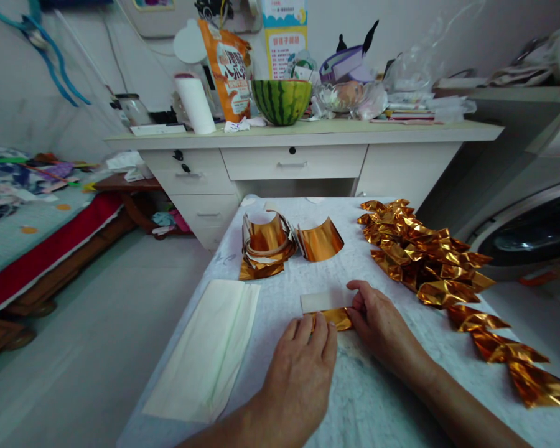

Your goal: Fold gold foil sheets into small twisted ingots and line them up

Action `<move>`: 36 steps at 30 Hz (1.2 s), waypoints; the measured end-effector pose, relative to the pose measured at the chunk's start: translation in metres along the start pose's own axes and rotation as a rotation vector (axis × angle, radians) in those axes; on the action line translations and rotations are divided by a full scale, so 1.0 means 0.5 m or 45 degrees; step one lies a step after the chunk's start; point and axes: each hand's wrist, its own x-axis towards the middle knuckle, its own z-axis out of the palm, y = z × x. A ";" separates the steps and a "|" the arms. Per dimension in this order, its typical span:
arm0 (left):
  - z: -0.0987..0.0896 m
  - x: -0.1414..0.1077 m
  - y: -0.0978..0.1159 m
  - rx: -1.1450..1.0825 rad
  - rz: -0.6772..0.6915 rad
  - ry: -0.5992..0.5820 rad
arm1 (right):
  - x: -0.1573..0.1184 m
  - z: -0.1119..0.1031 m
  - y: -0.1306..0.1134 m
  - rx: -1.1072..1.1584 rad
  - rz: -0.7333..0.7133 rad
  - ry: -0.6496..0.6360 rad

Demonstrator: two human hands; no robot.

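Note:
A small sheet of gold foil paper [340, 319] lies on the table, partly folded, with a pale strip [324, 302] showing along its far side. My left hand [303, 367] bends its fingers, held together, over the left part of the foil; the thumb is hidden. At the right end, my right hand [385, 326] pinches the foil's edge between thumb and fingers. Beyond my hands stand a curled stack of gold foil sheets [266, 239] and a single curved sheet [320, 241]. A heap of twisted gold foil pieces [424, 255] runs along the right side.
A flat white folded paper or cloth [210, 348] lies on the left of the cloth-covered table [280, 410]. Behind is a white desk [294, 140] bearing a halved watermelon [281, 101], an orange pouch [228, 74] and a paper roll [196, 104]. A washing machine [532, 149] stands right, a bed [42, 236] left.

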 end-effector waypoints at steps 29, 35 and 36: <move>0.003 -0.014 0.030 0.184 -0.090 0.148 | -0.012 -0.016 -0.071 -0.230 -0.174 -0.213; -0.005 -0.024 0.037 0.299 -0.144 0.064 | -0.017 -0.013 -0.084 -0.280 -0.117 -0.204; -0.007 -0.024 0.037 0.314 -0.148 0.047 | -0.017 -0.011 -0.086 -0.295 -0.105 -0.198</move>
